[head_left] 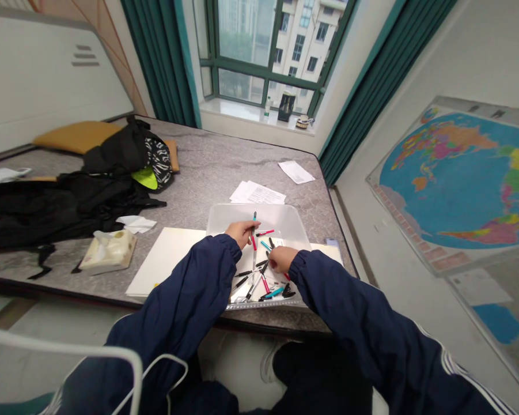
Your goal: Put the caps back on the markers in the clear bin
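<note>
A clear plastic bin (219, 217) sits on the bed in front of me, with several loose black, red and teal pens spread over its bottom. Over its left side, my left hand (241, 233) is closed around pens (253, 239), one with a red part and one with a teal part, held roughly upright. My right hand (281, 259) reaches into the right side with its fingers curled together at a pen (266, 245) with a teal end; its fingertips are partly hidden. Below both hands lie more pens, among them a teal marker (274, 293) near the front wall.
Printed papers (258, 193) lie behind the bin, and a large pale board (166, 253) is at its left. Further left are a tissue pack (109, 251), a black backpack (64, 204) and a patterned cap (158, 158). A white cable or rail (69, 347) crosses the lower left.
</note>
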`<action>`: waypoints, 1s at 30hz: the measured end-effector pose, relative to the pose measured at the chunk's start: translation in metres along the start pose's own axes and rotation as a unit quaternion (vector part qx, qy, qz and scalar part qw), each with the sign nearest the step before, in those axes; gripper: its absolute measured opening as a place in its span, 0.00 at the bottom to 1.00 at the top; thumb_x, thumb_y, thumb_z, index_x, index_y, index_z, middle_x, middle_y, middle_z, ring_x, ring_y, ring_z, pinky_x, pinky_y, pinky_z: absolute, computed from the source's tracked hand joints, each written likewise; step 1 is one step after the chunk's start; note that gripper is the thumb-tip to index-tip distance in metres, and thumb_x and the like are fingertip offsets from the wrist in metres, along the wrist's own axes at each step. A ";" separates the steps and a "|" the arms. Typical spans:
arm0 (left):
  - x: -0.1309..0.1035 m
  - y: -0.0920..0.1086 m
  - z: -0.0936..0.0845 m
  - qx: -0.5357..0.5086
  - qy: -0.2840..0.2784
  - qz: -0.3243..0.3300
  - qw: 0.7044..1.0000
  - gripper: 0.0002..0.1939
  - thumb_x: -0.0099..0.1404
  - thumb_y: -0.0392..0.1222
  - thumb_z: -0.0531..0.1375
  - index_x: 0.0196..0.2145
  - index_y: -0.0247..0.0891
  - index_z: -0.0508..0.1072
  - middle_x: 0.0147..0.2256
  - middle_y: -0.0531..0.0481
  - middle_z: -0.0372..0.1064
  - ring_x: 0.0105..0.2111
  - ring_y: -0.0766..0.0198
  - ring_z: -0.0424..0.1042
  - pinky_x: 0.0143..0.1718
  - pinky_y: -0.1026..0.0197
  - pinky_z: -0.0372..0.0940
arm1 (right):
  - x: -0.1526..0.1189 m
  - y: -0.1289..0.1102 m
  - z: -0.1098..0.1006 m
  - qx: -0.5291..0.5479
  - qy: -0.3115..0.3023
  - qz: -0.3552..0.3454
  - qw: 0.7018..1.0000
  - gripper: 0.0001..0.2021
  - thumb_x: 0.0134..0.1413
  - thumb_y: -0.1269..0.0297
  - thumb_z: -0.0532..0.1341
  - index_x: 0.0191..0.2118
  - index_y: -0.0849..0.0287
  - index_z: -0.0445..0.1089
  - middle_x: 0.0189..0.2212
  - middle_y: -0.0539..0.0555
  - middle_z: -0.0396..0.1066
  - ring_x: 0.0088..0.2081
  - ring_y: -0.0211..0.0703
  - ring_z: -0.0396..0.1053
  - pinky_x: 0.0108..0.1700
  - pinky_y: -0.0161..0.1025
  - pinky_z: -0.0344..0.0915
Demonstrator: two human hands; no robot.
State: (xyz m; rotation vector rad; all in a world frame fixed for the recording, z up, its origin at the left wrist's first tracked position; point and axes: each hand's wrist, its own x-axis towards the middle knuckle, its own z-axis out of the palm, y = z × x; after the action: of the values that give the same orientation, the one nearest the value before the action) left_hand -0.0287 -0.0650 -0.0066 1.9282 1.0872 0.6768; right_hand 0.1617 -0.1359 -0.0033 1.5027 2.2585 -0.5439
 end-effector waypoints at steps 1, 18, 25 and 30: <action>0.000 0.001 0.000 -0.009 -0.004 0.006 1.000 0.24 0.61 0.30 0.53 0.52 0.42 0.75 0.39 0.51 0.78 0.25 0.66 0.75 0.36 0.64 0.70 | 0.001 0.006 -0.004 0.052 0.050 0.020 0.997 0.05 0.43 0.73 0.66 0.30 0.60 0.77 0.33 0.58 0.78 0.40 0.49 0.75 0.41 0.37 0.67; -0.002 0.007 0.004 -0.031 -0.035 0.063 0.997 0.12 0.62 0.39 0.55 0.39 0.39 0.78 0.33 0.49 0.78 0.30 0.63 0.78 0.37 0.62 0.70 | 0.027 0.010 -0.028 0.780 0.419 0.074 0.459 0.13 0.47 0.59 0.68 0.38 0.56 0.68 0.40 0.52 0.75 0.40 0.38 0.73 0.40 0.34 0.68; 0.000 0.004 0.003 0.009 -0.005 0.064 0.998 0.15 0.60 0.32 0.56 0.45 0.40 0.67 0.36 0.50 0.80 0.38 0.61 0.78 0.45 0.57 0.68 | 0.023 0.012 -0.026 0.807 0.418 0.013 0.416 0.12 0.45 0.61 0.69 0.37 0.56 0.72 0.37 0.51 0.75 0.37 0.36 0.72 0.38 0.34 0.67; 0.007 -0.001 0.001 0.034 0.011 0.053 0.998 0.20 0.61 0.30 0.55 0.51 0.40 0.69 0.37 0.49 0.79 0.39 0.62 0.78 0.47 0.60 0.67 | 0.020 0.012 -0.026 0.796 0.414 0.003 0.442 0.10 0.48 0.64 0.68 0.38 0.57 0.73 0.39 0.52 0.76 0.36 0.35 0.72 0.37 0.32 0.67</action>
State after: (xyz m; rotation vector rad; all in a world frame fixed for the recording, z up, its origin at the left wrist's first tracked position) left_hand -0.0252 -0.0588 -0.0072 2.0528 1.0406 0.7291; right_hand 0.1634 -0.1024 0.0071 2.9165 1.7287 -3.1377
